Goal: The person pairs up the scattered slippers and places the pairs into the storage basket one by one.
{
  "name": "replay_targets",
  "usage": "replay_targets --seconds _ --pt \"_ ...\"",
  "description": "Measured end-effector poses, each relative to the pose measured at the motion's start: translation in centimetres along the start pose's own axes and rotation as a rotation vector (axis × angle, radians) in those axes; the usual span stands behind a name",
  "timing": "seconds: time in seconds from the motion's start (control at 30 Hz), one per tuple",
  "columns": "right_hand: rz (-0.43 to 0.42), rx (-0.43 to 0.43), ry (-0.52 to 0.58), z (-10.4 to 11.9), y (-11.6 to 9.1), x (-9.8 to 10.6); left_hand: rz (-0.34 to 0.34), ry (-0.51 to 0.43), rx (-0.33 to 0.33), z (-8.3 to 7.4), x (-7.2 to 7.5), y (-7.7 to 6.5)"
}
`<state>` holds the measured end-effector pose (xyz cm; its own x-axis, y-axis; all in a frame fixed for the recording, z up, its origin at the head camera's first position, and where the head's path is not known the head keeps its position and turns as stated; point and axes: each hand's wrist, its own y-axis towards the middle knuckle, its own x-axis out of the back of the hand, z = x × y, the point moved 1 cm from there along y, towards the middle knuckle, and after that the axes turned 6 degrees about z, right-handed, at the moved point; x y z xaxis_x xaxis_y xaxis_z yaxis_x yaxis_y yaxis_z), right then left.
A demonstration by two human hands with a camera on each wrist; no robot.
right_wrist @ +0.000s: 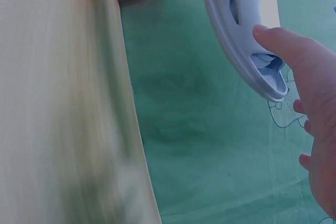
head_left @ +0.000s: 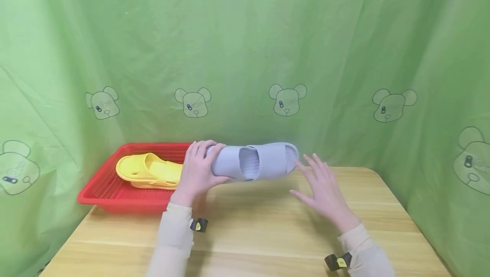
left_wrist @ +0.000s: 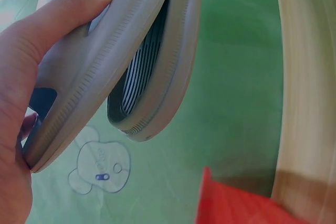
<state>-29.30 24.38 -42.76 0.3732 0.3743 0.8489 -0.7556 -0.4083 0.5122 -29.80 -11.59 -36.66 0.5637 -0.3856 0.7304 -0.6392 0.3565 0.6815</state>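
A pair of grey-blue slippers (head_left: 272,161) is held up above the table, one overlapping the other. My left hand (head_left: 197,170) grips them at the left end, fingers over the top and thumb underneath. In the left wrist view, the thumb lies over a side hole of the nearer slipper (left_wrist: 89,61), while the second slipper (left_wrist: 163,98) shows its dark ribbed inside. My right hand (head_left: 323,189) is spread beside the open toe at the right end, its fingers fairly straight. From the right wrist, its thumb overlaps the toe part of a slipper (right_wrist: 247,40).
To the left on the wooden table (head_left: 268,234) stands a red plastic basket (head_left: 126,202) with yellow slippers (head_left: 153,175) in it. A green curtain (head_left: 245,55) with bear prints hangs behind and at both sides.
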Motion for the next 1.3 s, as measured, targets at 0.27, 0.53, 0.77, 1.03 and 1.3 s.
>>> replay_targets --seconds 0.27,0.53,0.77,1.03,1.3 --pt "0.016 0.05 0.004 1.0 0.0 -0.8 -0.014 0.038 -0.01 1.5 2.1 0.2" --pt "0.01 0.112 -0.015 1.8 0.0 -1.3 -0.017 0.06 -0.007 3.1 3.6 0.2" --pt "0.019 0.162 -0.01 3.0 0.1 -1.9 -0.041 0.085 -0.031 4.7 4.8 0.1" --pt "0.001 0.258 -0.005 4.6 0.1 -3.2 -0.03 0.111 -0.03 6.6 6.6 -0.7" --pt "0.011 0.306 0.004 6.1 0.0 -4.1 -0.025 0.132 -0.01 8.2 8.1 -1.5"
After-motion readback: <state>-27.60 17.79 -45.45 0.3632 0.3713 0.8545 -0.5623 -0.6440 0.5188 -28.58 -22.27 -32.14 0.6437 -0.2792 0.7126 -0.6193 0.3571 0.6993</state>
